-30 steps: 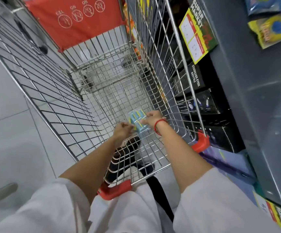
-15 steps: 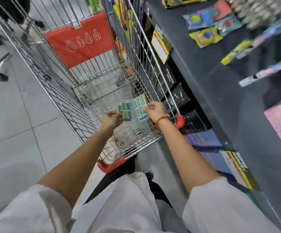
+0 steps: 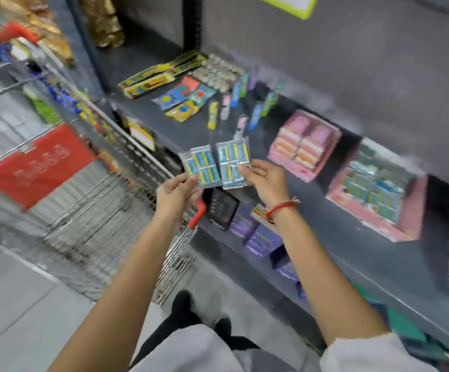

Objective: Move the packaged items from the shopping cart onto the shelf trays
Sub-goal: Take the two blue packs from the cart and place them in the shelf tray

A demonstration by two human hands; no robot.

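Packaged items: two clear packs of blue and yellow pieces, one per hand, both held in the air between the shopping cart (image 3: 116,210) and the shelf (image 3: 312,210), above the cart's near corner.

Left hand (image 3: 176,193): fingers pressed together, pinching the left pack (image 3: 203,167) by its lower edge. The pack stands up and away from the fingertips, face toward the camera. It may be two packs overlapped; a second clear edge shows behind, at its left.

Right hand (image 3: 266,181): thumb on the front, fingers closed behind the right pack (image 3: 233,161), gripping its lower right corner. The pack rises up and to the left of the thumb. The inner edges of the two packs nearly meet; I cannot tell whether they touch.

Judgement: edge grips keep the printed faces visible and leave the pack bodies free to be laid flat. The pink tray (image 3: 373,210) lies well to the right of the right hand's fingers and holds similar blue and yellow packs, so it is the likely destination. Transfer is under way; nothing has been set down yet.

Hard to make out:
- Motion blur across the whole view; pack lettering is unreadable.
- Back fingers of both hands are hidden behind the packs.
- The cart's floor is blurred, so I cannot tell whether more items remain inside.
- Pink tray's far end smears into the blur at the right.
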